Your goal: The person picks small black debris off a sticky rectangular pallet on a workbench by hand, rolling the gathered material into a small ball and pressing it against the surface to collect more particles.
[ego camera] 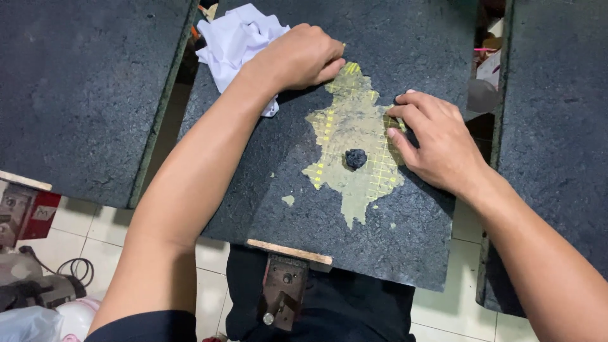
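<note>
A dark, rough-coated board (316, 228) lies in front of me with a bare yellowish patch (351, 142) in its middle, showing a yellow grid. A small black lump (356, 158) sits on that patch. My left hand (301, 57) rests as a loose fist at the top of the patch, fingers curled against the board. My right hand (434, 142) presses its fingertips on the patch's right edge. No tool shows in either hand. A crumpled white cloth (237, 41) lies by my left wrist.
Two more dark boards flank the middle one, the left board (76, 95) and the right board (557, 139). A wooden strip with a metal bracket (283, 288) sits at the near edge. Tiled floor (101, 234), a cable and a power tool (38, 288) lie lower left.
</note>
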